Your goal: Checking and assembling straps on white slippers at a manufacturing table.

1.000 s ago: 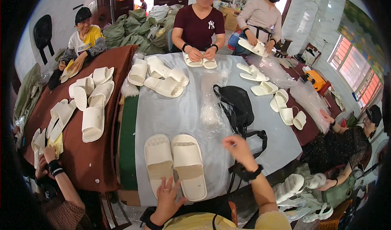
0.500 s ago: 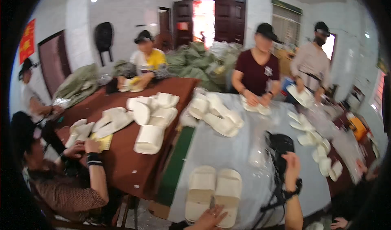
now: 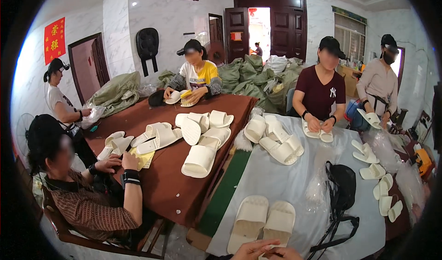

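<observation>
A pair of cream slide slippers stands side by side at the near edge of the grey-covered table: the left slipper (image 3: 247, 219) and the right slipper (image 3: 280, 217). Over the heel end of the right one, my left hand (image 3: 252, 250) and my right hand (image 3: 282, 254) meet at the lower edge. The left fingers are pressed together, pointing toward the right hand. My right fingers are curled and partly cut off by the frame. Whatever lies between the fingertips is too small or hidden to name.
A black bag (image 3: 340, 186) with loose straps lies right of the slippers, beside clear plastic bags (image 3: 317, 184). More cream slippers (image 3: 281, 145) lie farther up. Co-workers handle slippers around the table and the adjoining brown-covered table (image 3: 156, 191). Green sacks (image 3: 248, 78) are heaped behind.
My right hand has come down and left from beside the black bag to meet my left hand. The left hand has lifted off the right slipper. The view has swung left.
</observation>
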Demonstrator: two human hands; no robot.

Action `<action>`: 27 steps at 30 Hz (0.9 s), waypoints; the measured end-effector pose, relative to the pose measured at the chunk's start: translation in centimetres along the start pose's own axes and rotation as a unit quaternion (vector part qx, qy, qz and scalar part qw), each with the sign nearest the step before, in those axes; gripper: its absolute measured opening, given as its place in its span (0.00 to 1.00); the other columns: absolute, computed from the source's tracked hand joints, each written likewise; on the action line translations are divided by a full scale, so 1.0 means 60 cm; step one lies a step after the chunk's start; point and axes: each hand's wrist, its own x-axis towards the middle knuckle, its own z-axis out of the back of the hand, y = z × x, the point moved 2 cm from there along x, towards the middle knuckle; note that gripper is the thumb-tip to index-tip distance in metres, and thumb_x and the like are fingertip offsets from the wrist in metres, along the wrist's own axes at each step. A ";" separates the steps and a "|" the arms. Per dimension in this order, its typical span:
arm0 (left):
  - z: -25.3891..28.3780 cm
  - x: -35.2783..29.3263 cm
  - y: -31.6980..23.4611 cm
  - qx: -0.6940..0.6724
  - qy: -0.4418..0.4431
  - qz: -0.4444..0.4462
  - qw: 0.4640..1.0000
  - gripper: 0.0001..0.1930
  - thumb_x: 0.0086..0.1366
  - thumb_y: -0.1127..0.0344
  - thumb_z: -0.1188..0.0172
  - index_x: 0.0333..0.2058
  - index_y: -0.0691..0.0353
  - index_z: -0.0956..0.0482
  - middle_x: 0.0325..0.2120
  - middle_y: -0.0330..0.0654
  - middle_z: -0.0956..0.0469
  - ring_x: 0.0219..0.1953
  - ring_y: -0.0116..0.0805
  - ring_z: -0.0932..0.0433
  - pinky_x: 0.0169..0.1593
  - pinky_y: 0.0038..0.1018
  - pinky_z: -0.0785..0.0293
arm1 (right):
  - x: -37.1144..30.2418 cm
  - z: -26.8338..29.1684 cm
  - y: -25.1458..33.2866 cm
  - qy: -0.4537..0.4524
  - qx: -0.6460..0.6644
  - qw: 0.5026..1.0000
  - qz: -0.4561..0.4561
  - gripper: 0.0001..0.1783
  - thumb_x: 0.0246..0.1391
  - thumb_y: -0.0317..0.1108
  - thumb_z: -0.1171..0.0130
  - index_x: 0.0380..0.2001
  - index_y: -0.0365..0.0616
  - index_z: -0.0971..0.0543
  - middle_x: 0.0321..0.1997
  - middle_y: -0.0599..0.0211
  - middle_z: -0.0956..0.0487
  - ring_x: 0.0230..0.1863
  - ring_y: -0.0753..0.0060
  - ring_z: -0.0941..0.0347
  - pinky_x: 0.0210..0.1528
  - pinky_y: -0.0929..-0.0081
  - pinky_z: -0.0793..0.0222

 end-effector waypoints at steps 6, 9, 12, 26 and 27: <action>0.040 -0.016 0.007 -0.264 -0.173 0.086 0.945 0.10 0.64 0.63 0.51 0.36 0.63 0.26 0.20 0.32 0.30 0.21 0.19 0.33 0.25 0.16 0.38 | 0.013 -0.018 0.012 0.020 0.020 0.999 -0.043 0.11 0.52 0.35 0.46 0.35 0.38 0.25 0.31 0.62 0.23 0.33 0.68 0.28 0.36 0.74 0.33; 0.091 -0.032 -0.021 -0.301 -0.239 0.058 0.922 0.08 0.64 0.63 0.50 0.27 0.57 0.33 0.16 0.29 0.37 0.15 0.17 0.44 0.19 0.15 0.49 | 0.016 -0.002 0.001 -0.039 -0.017 0.997 -0.060 0.07 0.52 0.30 0.48 0.33 0.38 0.23 0.26 0.68 0.23 0.26 0.81 0.29 0.27 0.82 0.35; 0.134 -0.038 -0.032 -0.232 -0.290 0.003 0.928 0.12 0.66 0.61 0.53 0.40 0.62 0.29 0.17 0.28 0.38 0.15 0.15 0.44 0.19 0.14 0.49 | 0.023 0.027 -0.027 -0.100 0.001 0.994 -0.039 0.10 0.53 0.31 0.46 0.37 0.40 0.23 0.28 0.69 0.22 0.29 0.83 0.28 0.30 0.83 0.33; 0.135 -0.042 -0.008 -0.202 -0.279 0.060 0.937 0.09 0.64 0.64 0.51 0.36 0.61 0.25 0.17 0.30 0.34 0.17 0.17 0.41 0.21 0.14 0.45 | -0.005 0.024 -0.015 -0.137 0.052 0.986 -0.078 0.08 0.49 0.29 0.43 0.34 0.40 0.21 0.28 0.70 0.23 0.28 0.80 0.29 0.32 0.85 0.34; 0.125 -0.046 0.006 -0.178 -0.239 0.100 0.949 0.10 0.64 0.63 0.51 0.36 0.61 0.25 0.18 0.30 0.33 0.17 0.16 0.41 0.20 0.14 0.45 | -0.003 0.023 -0.003 -0.118 0.010 0.992 -0.043 0.08 0.49 0.29 0.42 0.34 0.42 0.21 0.30 0.70 0.23 0.30 0.80 0.29 0.33 0.84 0.34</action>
